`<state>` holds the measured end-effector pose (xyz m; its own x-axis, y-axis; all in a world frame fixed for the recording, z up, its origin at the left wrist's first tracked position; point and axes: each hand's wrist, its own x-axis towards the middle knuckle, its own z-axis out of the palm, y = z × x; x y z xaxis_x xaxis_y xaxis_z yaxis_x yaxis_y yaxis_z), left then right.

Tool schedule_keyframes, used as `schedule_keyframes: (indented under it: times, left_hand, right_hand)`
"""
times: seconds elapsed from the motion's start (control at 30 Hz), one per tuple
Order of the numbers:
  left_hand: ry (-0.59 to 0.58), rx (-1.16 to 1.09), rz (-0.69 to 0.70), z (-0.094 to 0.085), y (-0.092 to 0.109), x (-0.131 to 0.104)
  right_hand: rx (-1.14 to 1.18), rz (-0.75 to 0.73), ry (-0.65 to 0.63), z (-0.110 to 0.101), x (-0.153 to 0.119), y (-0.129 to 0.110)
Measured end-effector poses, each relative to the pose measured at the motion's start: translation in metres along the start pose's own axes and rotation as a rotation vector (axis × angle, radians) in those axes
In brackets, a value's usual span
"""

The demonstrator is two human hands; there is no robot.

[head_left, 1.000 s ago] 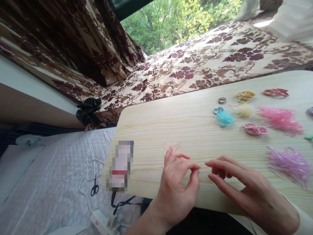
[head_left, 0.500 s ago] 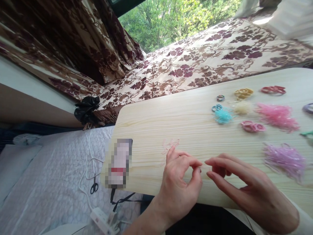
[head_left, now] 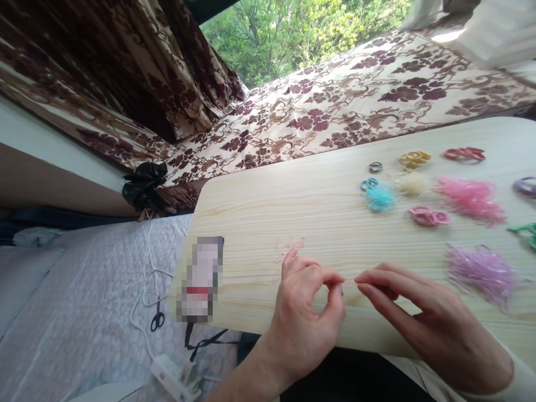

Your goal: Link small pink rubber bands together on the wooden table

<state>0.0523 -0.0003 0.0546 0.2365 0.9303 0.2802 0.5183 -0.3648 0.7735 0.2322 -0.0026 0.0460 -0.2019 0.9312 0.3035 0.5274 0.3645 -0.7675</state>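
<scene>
My left hand (head_left: pixel 307 318) is closed in a pinch, thumb and forefinger meeting above the table's near part. Facing it, my right hand (head_left: pixel 431 324) pinches as well, its fingertips a small gap away. A faint thin pink elastic band (head_left: pixel 350 283) spans that gap, held at both ends; its ends are hidden by the fingers. Just beyond my left hand, several loose pale pink elastic bands (head_left: pixel 290 245) lie scattered on the wooden table (head_left: pixel 251 223). Right of my right hand is a pile of lilac elastic bands (head_left: pixel 481 273).
Farther right lie pink bands (head_left: pixel 471 198), turquoise bands (head_left: pixel 379 197), cream bands (head_left: pixel 412 184), pink hair ties (head_left: pixel 429 216), yellow hair ties (head_left: pixel 414 160) and red hair ties (head_left: pixel 464 154). A blurred-out phone-like object (head_left: pixel 201 279) sits left; scissors (head_left: pixel 157 321) and a power strip (head_left: pixel 173 375) lie beyond the edge.
My right thumb and forefinger have closed together into a pinch, and the right hand has drawn slightly away from the left. The left hand keeps its pinch; the view has shifted slightly.
</scene>
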Motion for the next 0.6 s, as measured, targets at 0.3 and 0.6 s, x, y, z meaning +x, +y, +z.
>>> schedule_keyframes:
  times: [0.3, 0.6]
  left_hand:
    - [0.118, 0.235, 0.119, -0.001, -0.021, 0.002]
    - [0.087, 0.378, 0.146, -0.006, -0.045, 0.002]
  right_hand:
    - [-0.162, -0.042, 0.114, -0.033, -0.010, 0.006]
    - [-0.516, 0.299, 0.296, -0.123, -0.017, 0.074]
